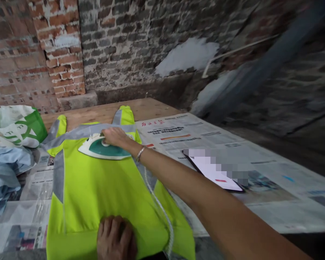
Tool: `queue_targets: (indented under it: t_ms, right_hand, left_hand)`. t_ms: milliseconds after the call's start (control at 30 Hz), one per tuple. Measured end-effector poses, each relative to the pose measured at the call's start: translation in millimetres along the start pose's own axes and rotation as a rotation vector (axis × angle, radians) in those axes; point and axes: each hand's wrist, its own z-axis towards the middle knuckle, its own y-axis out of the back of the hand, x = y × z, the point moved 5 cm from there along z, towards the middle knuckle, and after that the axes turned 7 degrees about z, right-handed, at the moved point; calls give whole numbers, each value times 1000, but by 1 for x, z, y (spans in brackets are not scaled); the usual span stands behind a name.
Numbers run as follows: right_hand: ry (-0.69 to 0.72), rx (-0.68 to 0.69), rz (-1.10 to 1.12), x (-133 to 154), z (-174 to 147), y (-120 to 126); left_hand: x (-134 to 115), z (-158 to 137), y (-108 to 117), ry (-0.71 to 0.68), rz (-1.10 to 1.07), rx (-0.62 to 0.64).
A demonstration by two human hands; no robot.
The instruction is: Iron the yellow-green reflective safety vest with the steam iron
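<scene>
My right hand point(115, 136) is closed round the handle of a green and white clothes iron point(108, 148). The iron lies on the upper part of a neon-yellow jacket point(89, 191) with grey panels, which is spread out on the table. From the iron a white woven cord point(159, 206) runs down the jacket's right side. Near the lower hem, my left hand point(115, 236) rests on the cloth with its fingers stretched forward. Both sleeves of the jacket reach toward the far side of the table.
Newspaper point(176, 133) covers much of the wooden table point(148, 104). A tablet or phone with a lit screen point(213, 169) lies to the right. On the left are crumpled light-blue cloth point(5, 162) and a green and white bag point(24, 126). Behind stands a brick wall point(119, 47).
</scene>
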Motion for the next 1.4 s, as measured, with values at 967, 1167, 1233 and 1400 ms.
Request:
queue_targets:
  t_ms: [967,1167,1233,1400]
  right_hand:
    - [204,116,3,58,-124,-3]
    - [75,35,2,25,-44,4]
    - [57,-4,4,13,-17,4]
    - [-26,-81,21,-9,28,-1]
  left_hand:
    - [4,9,10,-42,26,-12]
    - [0,14,13,-44,19,24]
    - [-1,14,12,-46,24,52]
    - [1,9,9,-27,13,107]
